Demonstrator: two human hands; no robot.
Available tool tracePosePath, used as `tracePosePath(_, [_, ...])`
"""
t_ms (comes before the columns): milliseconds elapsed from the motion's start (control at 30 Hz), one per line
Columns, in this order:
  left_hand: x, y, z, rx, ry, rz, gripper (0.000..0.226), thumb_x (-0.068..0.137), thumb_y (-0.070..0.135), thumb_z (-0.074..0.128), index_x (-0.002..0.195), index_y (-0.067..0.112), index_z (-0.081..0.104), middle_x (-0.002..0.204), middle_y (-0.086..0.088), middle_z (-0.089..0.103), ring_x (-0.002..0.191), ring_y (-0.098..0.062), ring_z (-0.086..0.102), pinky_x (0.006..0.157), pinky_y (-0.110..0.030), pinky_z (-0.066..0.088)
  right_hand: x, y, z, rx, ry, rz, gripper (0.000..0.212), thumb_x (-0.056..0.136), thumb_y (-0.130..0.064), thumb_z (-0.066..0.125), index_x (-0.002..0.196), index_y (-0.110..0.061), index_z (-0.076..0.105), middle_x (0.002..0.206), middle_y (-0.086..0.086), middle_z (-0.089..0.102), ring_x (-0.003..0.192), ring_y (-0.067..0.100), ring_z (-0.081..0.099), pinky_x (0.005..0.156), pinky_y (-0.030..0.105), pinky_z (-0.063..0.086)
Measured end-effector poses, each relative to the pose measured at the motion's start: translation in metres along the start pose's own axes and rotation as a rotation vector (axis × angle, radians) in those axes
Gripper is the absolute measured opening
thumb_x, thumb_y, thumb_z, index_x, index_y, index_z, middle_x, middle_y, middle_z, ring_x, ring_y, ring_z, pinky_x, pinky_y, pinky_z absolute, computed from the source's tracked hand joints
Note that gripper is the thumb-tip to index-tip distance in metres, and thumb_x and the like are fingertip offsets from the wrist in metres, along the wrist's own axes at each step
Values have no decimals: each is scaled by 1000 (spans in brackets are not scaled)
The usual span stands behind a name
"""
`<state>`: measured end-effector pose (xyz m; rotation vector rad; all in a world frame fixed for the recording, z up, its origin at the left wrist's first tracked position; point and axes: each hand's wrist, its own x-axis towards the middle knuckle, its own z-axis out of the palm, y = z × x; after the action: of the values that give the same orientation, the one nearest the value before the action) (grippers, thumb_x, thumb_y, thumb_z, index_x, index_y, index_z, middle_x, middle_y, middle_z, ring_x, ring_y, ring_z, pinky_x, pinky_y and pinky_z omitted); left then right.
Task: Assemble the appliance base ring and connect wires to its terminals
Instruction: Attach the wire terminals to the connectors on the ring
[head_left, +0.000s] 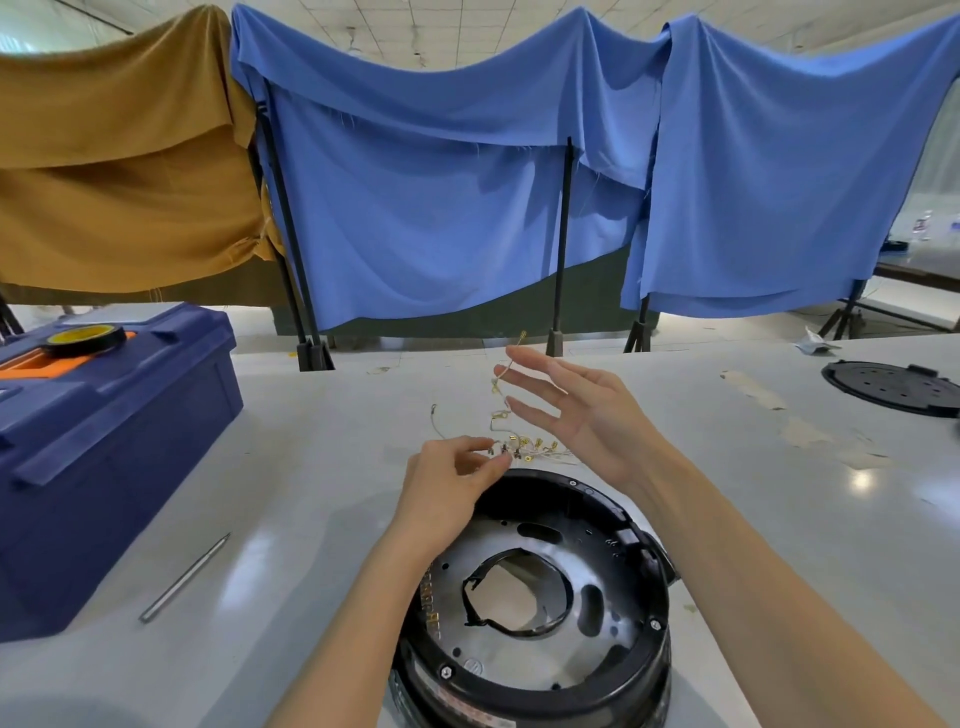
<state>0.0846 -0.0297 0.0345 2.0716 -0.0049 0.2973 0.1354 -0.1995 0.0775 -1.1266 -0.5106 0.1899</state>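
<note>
Glossy white table (322, 467), blue drapes (441, 208) behind, left hand (447, 483) pinching wires (535, 447), right hand (576, 410) spread

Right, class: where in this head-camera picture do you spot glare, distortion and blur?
Head view: lamp glare spots on the table at right; the wide-angle lens bends the ceiling grid near the top edge; the wires pinched by the left hand look thin and soft, hard to trace.
</note>
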Motion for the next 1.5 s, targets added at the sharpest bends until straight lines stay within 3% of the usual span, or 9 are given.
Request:
tracePosePath(233, [1,4,6,36,-5,39,45,78,32,78,121,24,65,120,9,63,112,-8,56,97,-31,45,-8,3,2,162,23,10,33,99,-11,47,122,10,57,133,13,60,124,30,57,96,58,48])
tracePosePath(433, [1,6,6,-56,176,132,23,97,20,55,116,18,68,100,5,72,94,-2,63,78,-6,44,-14,0,-10,204,94,-13,25,96,-14,52,94,-5,75,130,12,63,121,31,59,90,63,49])
tracePosePath(567, [1,9,-3,-256,226,146,17,96,15,56,106,16,70,85,8,75,88,-2,68,75,-7,48,-19,-2,-24,157,219,-26,28,99,-16,50,114,0,67,126,10,65,117,30,61,93,57,51])
tracePosePath(700, [-1,22,-9,-470,105,92,16,96,18,56,100,17,72,83,1,76,79,-13,71,67,-14,50,-26,2,-23,45,302,-3,27,98,-18,52,119,-8,66,120,9,68,112,28,65,96,53,50])
tracePosePath(900, [-10,34,-9,-744,-18,-54,20,93,19,59,101,6,72,87,-8,75,77,-22,72,64,-21,54,-35,8,0,-453,463,-128,47,85,-39,70,120,-44,38,101,-4,69,91,11,70,84,36,57])
tracePosePath(1067, [-14,35,-9,-783,-2,-130,12,89,13,66,94,4,72,75,-9,74,78,-30,74,64,-26,59,-48,10,13,-518,434,-285,85,86,-34,71,139,-63,11,96,-5,68,88,6,69,75,20,52])
tracePosePath(1167, [-17,35,-11,-819,28,-154,14,85,9,70,95,-1,70,80,-16,74,77,-32,73,63,-28,59,-53,14,23,-612,506,-314,82,84,-31,73,140,-49,16,98,-5,65,87,2,65,71,14,50])
tracePosePath(1300, [-20,34,-10,-819,51,-146,13,84,9,71,94,1,72,84,-17,75,78,-29,74,64,-28,60,-61,23,34,-568,614,-274,62,80,-30,78,118,-33,29,81,1,67,74,4,65,69,13,49])
tracePosePath(1500, [-22,33,-3,-795,39,-143,8,82,11,73,79,4,77,80,-17,74,72,-27,73,57,-23,56,-64,24,35,-575,332,77,29,74,-33,82,91,-14,68,68,1,74,68,10,71,65,16,50])
